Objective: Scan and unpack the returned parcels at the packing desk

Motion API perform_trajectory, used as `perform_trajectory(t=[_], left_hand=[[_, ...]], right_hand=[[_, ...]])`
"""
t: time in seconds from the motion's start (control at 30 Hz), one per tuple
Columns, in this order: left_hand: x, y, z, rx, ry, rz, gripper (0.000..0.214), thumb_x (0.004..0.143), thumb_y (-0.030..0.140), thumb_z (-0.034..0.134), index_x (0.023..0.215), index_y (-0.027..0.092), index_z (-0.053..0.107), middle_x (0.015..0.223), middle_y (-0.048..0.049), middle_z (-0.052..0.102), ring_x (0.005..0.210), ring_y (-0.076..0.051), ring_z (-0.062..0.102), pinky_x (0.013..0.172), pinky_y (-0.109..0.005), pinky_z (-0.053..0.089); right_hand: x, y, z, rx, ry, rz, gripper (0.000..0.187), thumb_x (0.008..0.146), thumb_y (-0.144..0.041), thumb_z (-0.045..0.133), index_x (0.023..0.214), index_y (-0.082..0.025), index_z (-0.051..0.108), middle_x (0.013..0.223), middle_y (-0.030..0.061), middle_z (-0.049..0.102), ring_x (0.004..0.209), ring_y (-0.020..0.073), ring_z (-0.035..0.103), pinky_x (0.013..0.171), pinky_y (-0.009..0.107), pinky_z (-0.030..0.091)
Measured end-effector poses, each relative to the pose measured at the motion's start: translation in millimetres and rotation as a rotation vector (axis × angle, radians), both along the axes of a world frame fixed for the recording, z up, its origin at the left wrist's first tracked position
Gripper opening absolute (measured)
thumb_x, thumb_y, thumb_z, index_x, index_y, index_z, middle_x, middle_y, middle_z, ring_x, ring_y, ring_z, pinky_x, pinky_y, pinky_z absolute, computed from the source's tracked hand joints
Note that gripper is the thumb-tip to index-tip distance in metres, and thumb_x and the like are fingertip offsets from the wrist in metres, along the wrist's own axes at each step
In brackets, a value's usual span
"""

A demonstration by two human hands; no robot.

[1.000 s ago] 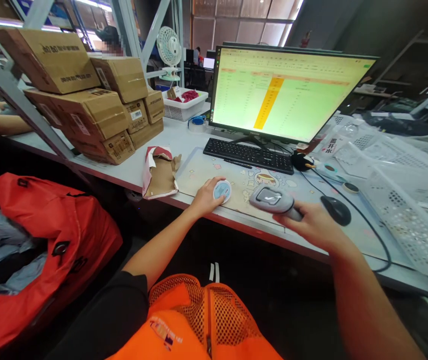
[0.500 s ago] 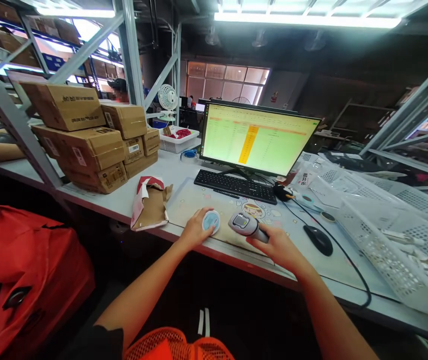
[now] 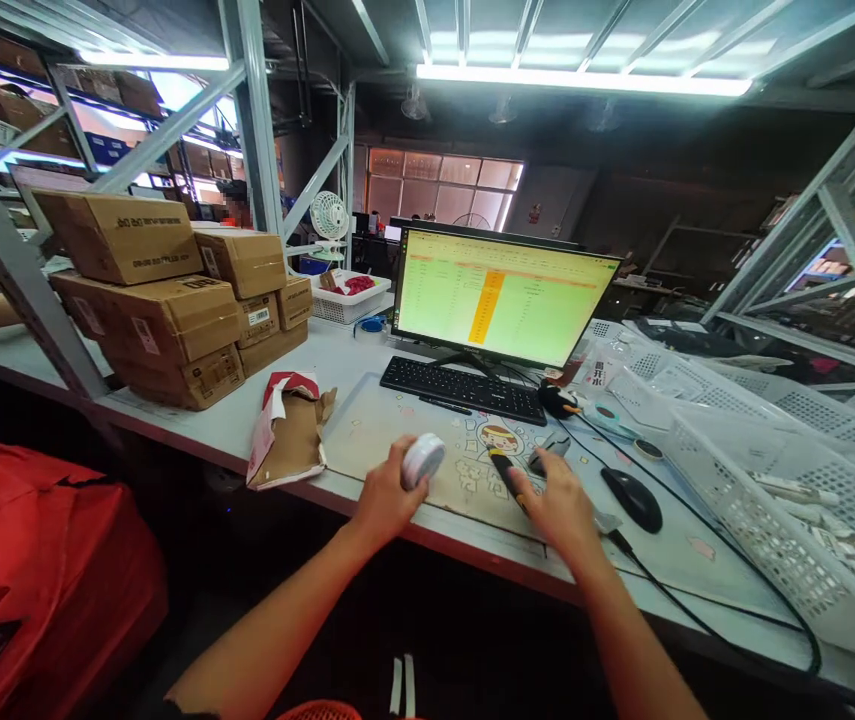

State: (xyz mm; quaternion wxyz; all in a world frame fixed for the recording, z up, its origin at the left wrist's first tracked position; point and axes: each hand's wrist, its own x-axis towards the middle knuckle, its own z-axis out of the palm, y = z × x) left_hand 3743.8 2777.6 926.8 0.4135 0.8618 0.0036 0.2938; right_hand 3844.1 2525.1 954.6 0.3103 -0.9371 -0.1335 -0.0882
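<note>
My left hand point(image 3: 386, 505) is closed around a small round white container point(image 3: 424, 461), holding it tilted just above the front edge of the desk mat. My right hand point(image 3: 562, 505) is low over the mat with thumb and index finger apart. Its thumb overlaps a black and yellow utility knife point(image 3: 502, 464). Beyond and beneath that hand a grey barcode scanner point(image 3: 551, 447) rests on the mat, partly covered, with its cable running off to the right. The undersides of the right fingers are hidden.
A torn-open cardboard package point(image 3: 290, 440) is left of the mat point(image 3: 367, 430); stacked cartons point(image 3: 149, 320) stand behind it. A keyboard point(image 3: 464, 388) and monitor point(image 3: 502, 295) are ahead. To the right are a mouse point(image 3: 631, 499) and white perforated baskets point(image 3: 764, 530).
My right hand has lowered the barcode scanner onto the mat, and its fingers have parted. The utility knife now shows. My left hand has tilted the round container. The view has shifted slightly.
</note>
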Motion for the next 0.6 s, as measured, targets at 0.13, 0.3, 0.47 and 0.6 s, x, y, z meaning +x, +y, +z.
perform_trajectory(t=[0.13,0.3,0.47,0.6], left_hand=[[-10.5,-24.5,3.8,0.308,-0.387,-0.180,0.062,0.096,0.026,0.059,0.155,0.022,0.041,0.143,-0.0165,0.066,0.117,-0.027,0.070,0.094,-0.040,0.056],[-23.1,-20.5,16.3,0.367,-0.531,-0.437,0.069,0.100,0.072,0.043,0.149,0.024,0.054,0.150,-0.0176,0.059,0.141,-0.036,0.051,0.118,-0.057,0.037],[-32.0,-22.4,15.8,0.063,-0.467,-0.563,0.059,0.107,0.059,0.039,0.150,0.023,0.055,0.131,-0.0152,0.068,0.127,-0.028,0.062,0.113,-0.048,0.048],[-33.0,-31.1,12.3,-0.105,-0.409,-0.507,0.051,0.110,0.051,0.034,0.148,0.028,0.059,0.134,-0.0120,0.070,0.127,-0.026,0.064,0.114,-0.046,0.048]], right_hand=[[-52.6,49.0,-1.1,0.689,0.331,0.473,0.088,0.084,-0.074,0.071,0.152,-0.022,0.051,0.146,0.0170,0.060,0.125,0.0332,0.063,0.106,0.049,0.052],[-87.1,76.0,-18.6,1.115,0.813,0.654,0.069,0.084,-0.073,0.075,0.130,-0.023,0.067,0.125,0.0134,0.069,0.102,0.0275,0.069,0.083,0.040,0.059],[-93.5,82.7,-42.3,1.284,0.832,0.655,0.063,0.080,-0.068,0.082,0.119,-0.019,0.071,0.117,0.0134,0.070,0.105,0.0282,0.067,0.091,0.041,0.057],[-96.0,82.7,-38.6,1.264,0.815,0.557,0.063,0.080,-0.064,0.084,0.124,-0.021,0.070,0.112,0.0103,0.070,0.099,0.0270,0.068,0.084,0.040,0.059]])
